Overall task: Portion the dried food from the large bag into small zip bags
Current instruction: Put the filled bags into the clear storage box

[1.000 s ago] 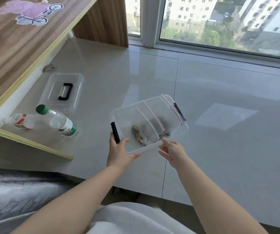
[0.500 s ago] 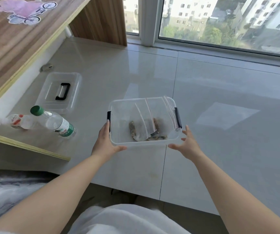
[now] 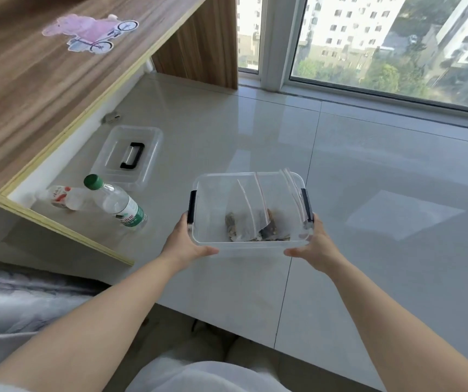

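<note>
A clear plastic box (image 3: 213,190) with black side clips is in the middle of the head view, over the pale tiled ledge. Inside it lie clear zip bags (image 3: 258,199) with brown dried food (image 3: 266,232) at the bottom. My left hand (image 3: 189,241) grips the box's near left corner, thumb along the front rim. My right hand (image 3: 316,243) grips the near right corner just below the right clip, thumb under the front edge.
The box's clear lid (image 3: 129,157) with a black handle lies on the ledge to the left. A green-capped water bottle (image 3: 117,203) and a small drink bottle (image 3: 63,198) lie beside a wooden desk (image 3: 29,89). A window (image 3: 382,46) runs along the back.
The box has turned from tilted to square and level. My right hand moved from near the front edge to the right corner and took hold of it.
</note>
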